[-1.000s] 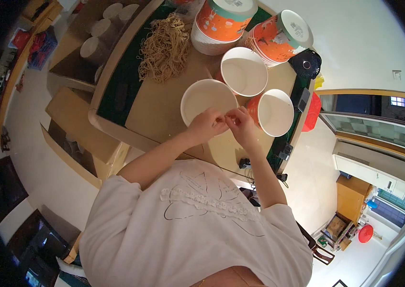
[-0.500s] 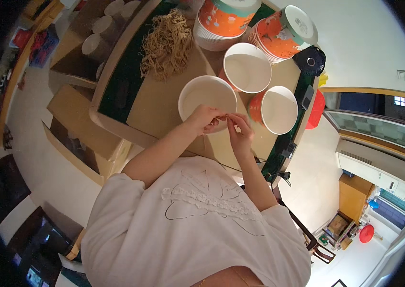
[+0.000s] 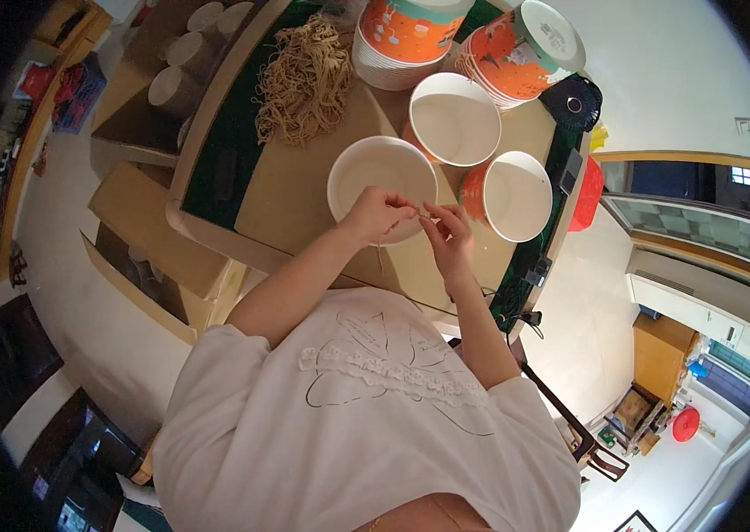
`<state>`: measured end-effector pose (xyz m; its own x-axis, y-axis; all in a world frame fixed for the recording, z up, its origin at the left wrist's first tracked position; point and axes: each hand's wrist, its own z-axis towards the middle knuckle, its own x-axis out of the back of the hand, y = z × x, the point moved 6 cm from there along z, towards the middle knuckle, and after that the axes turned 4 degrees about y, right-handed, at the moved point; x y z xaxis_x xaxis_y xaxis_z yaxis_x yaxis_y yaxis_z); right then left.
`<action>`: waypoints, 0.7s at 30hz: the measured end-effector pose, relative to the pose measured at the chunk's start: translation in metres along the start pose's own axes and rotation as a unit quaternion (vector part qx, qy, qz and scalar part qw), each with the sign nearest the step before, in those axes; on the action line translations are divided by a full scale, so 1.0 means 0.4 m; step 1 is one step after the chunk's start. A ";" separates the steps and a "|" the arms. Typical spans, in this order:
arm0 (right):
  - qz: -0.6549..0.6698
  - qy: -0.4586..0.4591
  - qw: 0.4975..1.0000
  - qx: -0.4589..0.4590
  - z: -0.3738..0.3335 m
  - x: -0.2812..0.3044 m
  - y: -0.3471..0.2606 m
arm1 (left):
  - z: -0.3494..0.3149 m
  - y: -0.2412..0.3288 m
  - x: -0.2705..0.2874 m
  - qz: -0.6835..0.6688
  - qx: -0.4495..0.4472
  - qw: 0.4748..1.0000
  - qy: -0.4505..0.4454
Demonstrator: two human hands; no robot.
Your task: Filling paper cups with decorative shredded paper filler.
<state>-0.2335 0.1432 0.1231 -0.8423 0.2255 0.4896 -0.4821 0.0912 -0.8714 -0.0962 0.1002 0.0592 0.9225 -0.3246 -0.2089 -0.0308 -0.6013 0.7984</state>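
Above the near rim of a white-lined paper bucket (image 3: 366, 177), my two hands meet fingertip to fingertip. My left hand (image 3: 377, 216) pinches a thin tan string (image 3: 380, 256), whose loose end dangles below the palm. My right hand (image 3: 448, 236) is closed in a pinch close beside it, seemingly on the same string; the part between the fingers is too small to make out fully. A tangled heap of tan strings (image 3: 306, 82) lies beyond the bucket, to the left. Two more open paper buckets, one in the middle (image 3: 455, 120) and one at right (image 3: 519, 197), stand beside it.
Upside-down stacks of orange paper buckets (image 3: 406, 35) (image 3: 517, 58) stand at the table's far side. A black fan-like object (image 3: 575, 103) and a phone-like device (image 3: 571, 171) sit along the right edge. Open cardboard boxes (image 3: 158, 230) are on the floor at left.
My fingertips have drawn slightly apart, and a string end now hangs visibly below my left hand. The whole view has shifted a little; the buckets stay in place.
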 end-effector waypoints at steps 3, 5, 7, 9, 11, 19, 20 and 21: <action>0.001 -0.038 0.999 -0.009 0.009 -0.010 0.025 | -0.016 0.021 -0.006 0.033 -0.032 0.999 -0.005; 0.031 -0.035 0.999 0.004 0.013 -0.011 0.033 | -0.027 0.040 -0.011 0.076 -0.087 0.993 -0.002; 0.021 -0.033 0.999 0.008 0.018 -0.010 0.029 | -0.018 0.031 -0.008 0.070 -0.064 0.996 -0.005; 0.012 -0.030 0.999 0.011 0.021 -0.009 0.027 | -0.017 0.026 -0.009 0.064 -0.039 0.997 -0.008; 0.002 -0.022 0.999 0.029 0.022 -0.007 0.022 | -0.022 0.021 -0.007 -0.060 0.002 0.998 0.003; 0.013 -0.020 0.999 0.047 0.019 -0.013 0.013 | -0.018 0.019 -0.009 0.052 -0.030 0.998 0.007; 0.008 -0.015 0.998 0.055 0.019 -0.012 0.010 | -0.019 0.022 -0.009 0.073 -0.038 0.997 0.010; 0.008 -0.015 0.998 0.055 0.019 -0.013 0.011 | -0.021 0.022 -0.010 0.073 -0.038 0.997 0.010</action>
<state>-0.2331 0.1351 0.1171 -0.8558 0.1966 0.4785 -0.4913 -0.0194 -0.8708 -0.0970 0.1024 0.0716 0.9174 -0.3907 -0.0764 -0.1374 -0.4910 0.8603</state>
